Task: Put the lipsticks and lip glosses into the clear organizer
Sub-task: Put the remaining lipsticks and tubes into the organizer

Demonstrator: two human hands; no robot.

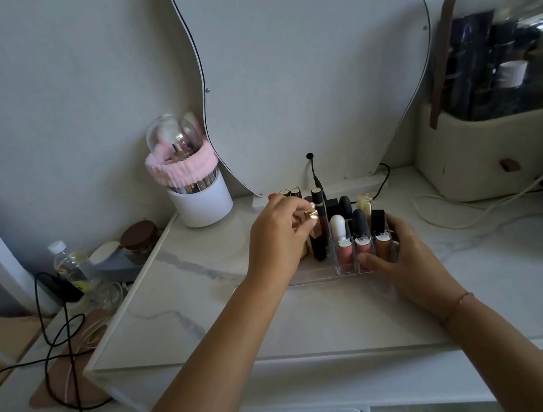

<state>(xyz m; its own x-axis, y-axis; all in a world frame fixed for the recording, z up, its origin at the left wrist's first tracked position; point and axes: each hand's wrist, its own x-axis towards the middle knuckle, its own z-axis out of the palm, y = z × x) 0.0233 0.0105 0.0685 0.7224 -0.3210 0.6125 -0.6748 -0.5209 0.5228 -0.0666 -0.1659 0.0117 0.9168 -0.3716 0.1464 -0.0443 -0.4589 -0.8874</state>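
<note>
The clear organizer stands mid-table with several lipsticks and lip glosses upright in its slots. Three pink-brown lip glosses fill the front right row. My left hand is over the organizer's left side and pinches the gold top of a lipstick that stands among others. My right hand grips the organizer's right front corner, thumb on its front wall. A tall black tube and more lipsticks rise behind my left hand.
A white brush holder with a pink headband stands back left. A curved mirror leans on the wall. A beige cosmetics case sits back right with a white cable. Bottles and black cords lie off the table's left edge.
</note>
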